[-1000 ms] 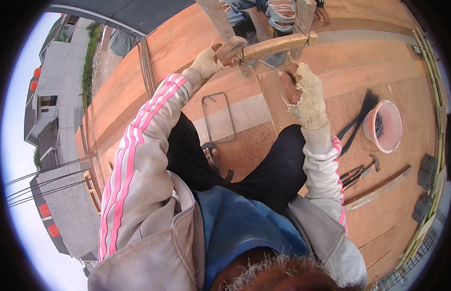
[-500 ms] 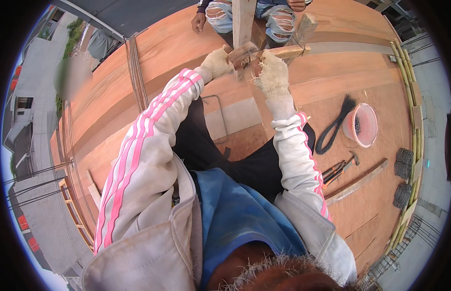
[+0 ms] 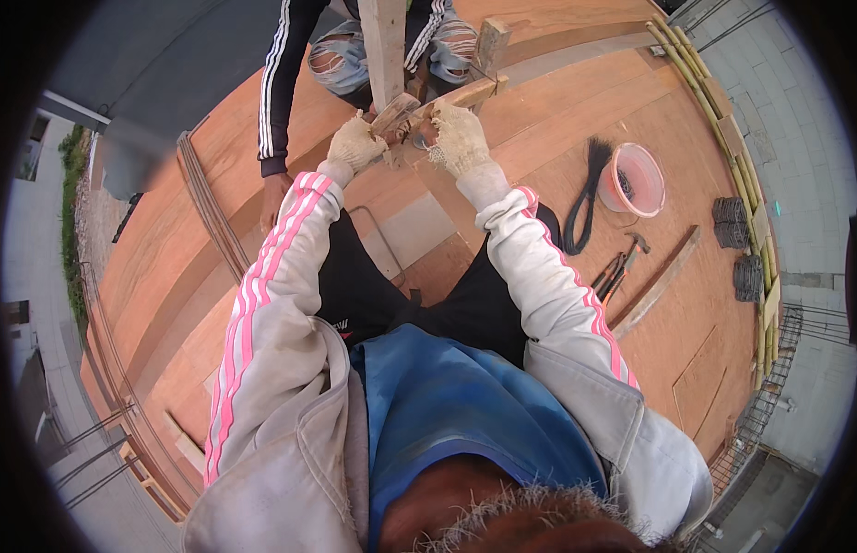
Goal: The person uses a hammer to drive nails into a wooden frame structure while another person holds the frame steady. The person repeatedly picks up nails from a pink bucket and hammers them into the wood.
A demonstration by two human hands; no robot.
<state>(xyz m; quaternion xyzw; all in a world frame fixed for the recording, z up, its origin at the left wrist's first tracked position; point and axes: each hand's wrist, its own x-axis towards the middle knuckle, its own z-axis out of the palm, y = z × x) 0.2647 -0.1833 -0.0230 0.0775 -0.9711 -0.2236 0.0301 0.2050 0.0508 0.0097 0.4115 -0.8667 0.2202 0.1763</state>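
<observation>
My left hand, in a worn cream knit glove, is closed at the near end of a short wood block. My right hand, gloved alike, has its fingers curled in a few inches to the right. What either hand grips is too small or hidden to make out. Just beyond them an upright wooden post stands by the block. A wooden batten runs from behind my right hand to a short wooden stake.
A co-worker squats beyond the post, one hand low at left. On the plywood to my right are black tie wires, a pink bucket, a hammer, pliers and a wood strip. Steel rods lie left.
The view has shifted, so the scene sits further left. The co-worker's arm has reached down toward the plywood at left. My hands stay by the post, slightly further apart from the block.
</observation>
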